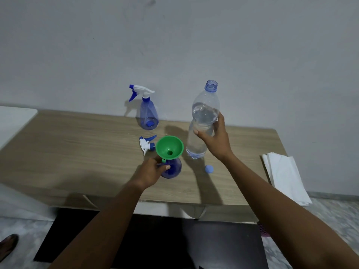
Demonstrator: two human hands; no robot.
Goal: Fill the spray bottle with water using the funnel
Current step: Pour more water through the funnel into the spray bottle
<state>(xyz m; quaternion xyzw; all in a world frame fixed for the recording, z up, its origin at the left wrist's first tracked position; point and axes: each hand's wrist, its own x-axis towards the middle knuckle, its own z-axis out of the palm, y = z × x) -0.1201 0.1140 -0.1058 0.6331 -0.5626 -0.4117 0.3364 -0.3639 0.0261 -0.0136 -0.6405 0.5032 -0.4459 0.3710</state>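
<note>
While the left hand (153, 170) steadied, fingers curled, the translucent blue plastic spray bottle (173, 168) on the wooden table (77, 148), green plastic funnel (169, 147) in its neck, the right hand (215, 136) gripped mid-body the uncapped clear plastic water bottle (203, 121), judged heavy and easily squeezed

The worktop (77, 148) is matt wood-grain. The water bottle (204, 121) is clear glossy plastic, the funnel (175, 145) smooth green plastic, and the napkins (285, 177) at right white paper.
</note>
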